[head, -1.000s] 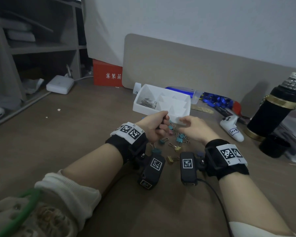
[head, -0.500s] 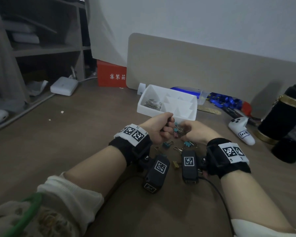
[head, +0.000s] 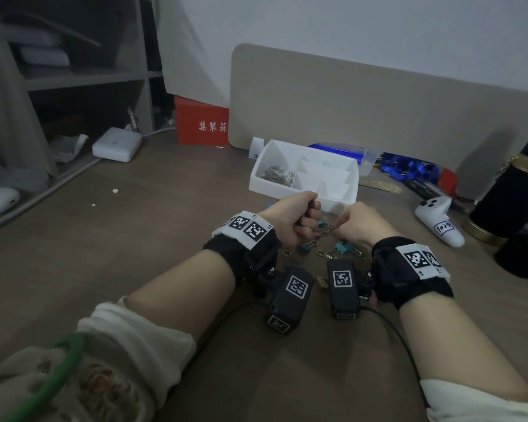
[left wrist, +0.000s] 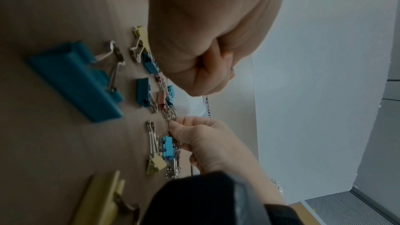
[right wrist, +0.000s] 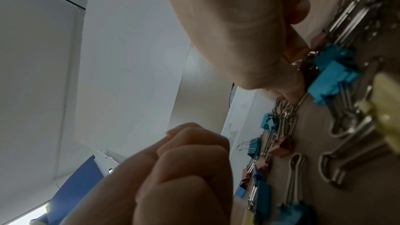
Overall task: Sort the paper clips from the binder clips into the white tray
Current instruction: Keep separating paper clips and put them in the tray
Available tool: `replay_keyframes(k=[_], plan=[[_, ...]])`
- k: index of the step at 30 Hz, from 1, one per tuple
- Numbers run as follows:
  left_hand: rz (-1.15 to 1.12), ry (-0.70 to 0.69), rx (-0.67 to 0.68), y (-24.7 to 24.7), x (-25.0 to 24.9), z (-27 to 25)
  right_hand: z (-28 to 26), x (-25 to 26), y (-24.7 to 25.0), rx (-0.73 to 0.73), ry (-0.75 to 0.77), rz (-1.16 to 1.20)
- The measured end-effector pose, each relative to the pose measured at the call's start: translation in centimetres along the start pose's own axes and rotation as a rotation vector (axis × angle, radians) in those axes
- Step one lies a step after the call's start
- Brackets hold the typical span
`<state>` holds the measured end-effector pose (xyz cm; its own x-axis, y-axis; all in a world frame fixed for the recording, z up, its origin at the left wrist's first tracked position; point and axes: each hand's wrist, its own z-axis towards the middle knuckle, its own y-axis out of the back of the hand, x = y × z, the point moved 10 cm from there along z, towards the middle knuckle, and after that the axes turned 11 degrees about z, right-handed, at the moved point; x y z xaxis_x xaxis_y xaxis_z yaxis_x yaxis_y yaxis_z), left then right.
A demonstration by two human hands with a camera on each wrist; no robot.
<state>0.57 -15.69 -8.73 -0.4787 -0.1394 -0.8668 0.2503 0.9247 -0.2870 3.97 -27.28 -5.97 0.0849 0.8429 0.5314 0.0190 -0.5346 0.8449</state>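
Note:
The white tray (head: pixel 345 185) stands just beyond my hands, with silver paper clips (head: pixel 278 177) in its left compartment. A mixed pile of teal, pink and yellow binder clips (head: pixel 343 248) and paper clips lies on the table between my hands. My right hand (head: pixel 337 229) pinches a bunch of silver paper clips (left wrist: pixel 171 114) at the pile's middle, seen close as the paper clips (right wrist: pixel 285 114) in the right wrist view. My left hand (head: pixel 310 219) is a curled fist beside the pile; nothing shows inside it.
A large teal binder clip (left wrist: pixel 73 78) and a yellow one (left wrist: pixel 99 199) lie near my wrists. A white controller (head: pixel 439 220) and a black flask (head: pixel 512 193) stand at the right. A red box (head: pixel 201 123) and a beige board (head: pixel 378 111) are behind the tray.
My right hand has drawn back from the tray side into the pile and its fingers have curled to pinch paper clips. The left fist has kept its place.

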Motion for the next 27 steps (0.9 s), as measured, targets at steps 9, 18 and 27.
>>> replay_keyframes(k=[9, 18, 27], plan=[[-0.039, 0.024, 0.019, 0.0, 0.3, 0.1, -0.9, 0.0, 0.0, 0.033, -0.005, -0.036], [-0.068, 0.058, 0.032, 0.1, 0.5, -0.2, -1.7, 1.3, 2.5, -0.124, 0.103, 0.14], [-0.011, 0.113, 0.062, -0.1, 1.1, -0.6, -2.4, 3.4, 5.0, -0.299, 0.297, 0.467]])
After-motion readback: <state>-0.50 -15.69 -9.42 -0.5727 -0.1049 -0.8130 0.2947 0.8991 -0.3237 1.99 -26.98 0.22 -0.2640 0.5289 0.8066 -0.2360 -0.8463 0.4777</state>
